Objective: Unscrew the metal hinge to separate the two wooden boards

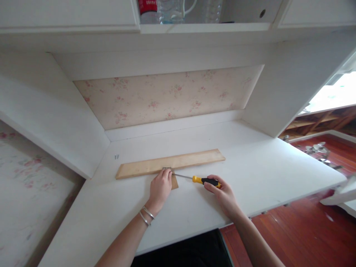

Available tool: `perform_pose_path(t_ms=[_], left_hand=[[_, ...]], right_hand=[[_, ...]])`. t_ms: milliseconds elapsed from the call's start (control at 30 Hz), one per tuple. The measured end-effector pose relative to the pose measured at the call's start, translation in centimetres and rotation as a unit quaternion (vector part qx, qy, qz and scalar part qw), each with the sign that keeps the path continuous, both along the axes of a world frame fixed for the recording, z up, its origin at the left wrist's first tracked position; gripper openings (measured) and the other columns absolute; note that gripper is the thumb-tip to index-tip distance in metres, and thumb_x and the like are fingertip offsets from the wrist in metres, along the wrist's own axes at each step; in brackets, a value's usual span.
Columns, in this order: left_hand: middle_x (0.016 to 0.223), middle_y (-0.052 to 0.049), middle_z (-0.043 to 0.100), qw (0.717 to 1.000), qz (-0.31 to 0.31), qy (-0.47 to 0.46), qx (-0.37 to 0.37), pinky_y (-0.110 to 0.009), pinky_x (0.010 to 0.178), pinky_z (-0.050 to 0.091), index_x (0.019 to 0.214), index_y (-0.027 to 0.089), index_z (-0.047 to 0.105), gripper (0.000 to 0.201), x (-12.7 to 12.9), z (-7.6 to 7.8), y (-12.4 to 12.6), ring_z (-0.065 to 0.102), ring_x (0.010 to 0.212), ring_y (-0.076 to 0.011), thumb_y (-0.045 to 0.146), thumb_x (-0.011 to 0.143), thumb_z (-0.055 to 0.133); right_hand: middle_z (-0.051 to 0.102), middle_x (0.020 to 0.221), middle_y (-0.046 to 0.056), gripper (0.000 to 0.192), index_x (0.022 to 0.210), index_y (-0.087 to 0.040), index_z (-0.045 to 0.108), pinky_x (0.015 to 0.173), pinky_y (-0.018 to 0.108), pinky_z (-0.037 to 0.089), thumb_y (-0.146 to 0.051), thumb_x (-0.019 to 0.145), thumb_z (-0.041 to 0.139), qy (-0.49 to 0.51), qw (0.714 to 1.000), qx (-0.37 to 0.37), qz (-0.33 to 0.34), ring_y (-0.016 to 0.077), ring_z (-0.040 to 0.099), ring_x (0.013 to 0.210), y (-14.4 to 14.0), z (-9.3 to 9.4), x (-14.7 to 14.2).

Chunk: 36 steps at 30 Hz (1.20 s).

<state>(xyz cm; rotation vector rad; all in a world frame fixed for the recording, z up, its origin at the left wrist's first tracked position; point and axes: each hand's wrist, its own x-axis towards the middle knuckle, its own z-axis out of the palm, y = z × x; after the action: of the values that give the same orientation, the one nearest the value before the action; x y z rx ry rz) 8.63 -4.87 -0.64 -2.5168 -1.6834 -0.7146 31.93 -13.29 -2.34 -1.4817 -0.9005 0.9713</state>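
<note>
Head view shows me a white desk (250, 174) with a long wooden strip (169, 163) lying flat on it. My left hand (160, 188) rests palm down at the front edge of the strip, fingers curled over a small metal piece (166, 169) and partly over a small wooden block (174, 182) that touches the strip. My right hand (222, 194) is closed around the yellow and black handle of a screwdriver (198, 179). Its thin shaft lies almost flat and points left, with the tip right by the metal piece and my left fingers. I think the tip could slip off and poke those fingers, because they sit so close to it. The strip could also slide on the smooth desk if the left hand does not press hard enough. Two little screws (116, 157) lie loose on the desk, well apart from the hands near the back left corner, and a bump could roll them away. Up above, an open shelf (205, 26) holds a red-labelled bottle (147, 7), a clear jug (174, 9) with a handle, and one more clear bottle (211, 9). I cannot tell what is inside them.
</note>
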Motion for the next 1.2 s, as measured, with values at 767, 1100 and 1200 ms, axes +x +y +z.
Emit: perform_pose_path(t_ms=[767, 1100, 1200], left_hand=[[0.100, -0.003, 0.061, 0.994, -0.038, 0.066, -0.074, -0.023, 0.065, 0.042, 0.102, 0.026, 0.061, 0.031, -0.7, 2.4, 1.5, 0.060, 0.080, -0.0138, 0.027, 0.095, 0.031], [0.093, 0.001, 0.067, 0.978, -0.169, 0.064, -0.108, -0.024, 0.070, 0.045, 0.092, 0.029, 0.068, 0.024, -2.3, 4.2, 3.8, 0.061, 0.084, -0.0143, 0.027, 0.090, 0.044], [0.097, 0.000, 0.066, 0.979, -0.170, 0.059, -0.094, -0.023, 0.073, 0.046, 0.098, 0.028, 0.067, 0.026, -2.6, 3.8, 3.4, 0.061, 0.086, -0.0136, 0.027, 0.091, 0.042]], right_hand=[[0.067, 0.072, 0.002, 0.039, 0.103, -0.022, 0.063, 0.064, 0.028, 0.049, -0.047, 0.073, 0.060, -0.067, 0.992, -0.053, 0.088, 0.0170, 0.062, 0.067, 0.7, 1.2, -0.8], [0.066, 0.095, 0.004, 0.027, 0.089, -0.025, 0.068, 0.073, 0.031, 0.045, -0.045, 0.074, 0.058, -0.239, 0.967, 0.046, 0.074, 0.0192, 0.060, 0.080, 1.0, 1.5, -1.5], [0.068, 0.087, 0.004, 0.029, 0.089, -0.025, 0.069, 0.071, 0.031, 0.045, -0.047, 0.074, 0.057, -0.221, 0.971, 0.026, 0.083, 0.0198, 0.061, 0.075, 1.0, 1.7, -1.7]])
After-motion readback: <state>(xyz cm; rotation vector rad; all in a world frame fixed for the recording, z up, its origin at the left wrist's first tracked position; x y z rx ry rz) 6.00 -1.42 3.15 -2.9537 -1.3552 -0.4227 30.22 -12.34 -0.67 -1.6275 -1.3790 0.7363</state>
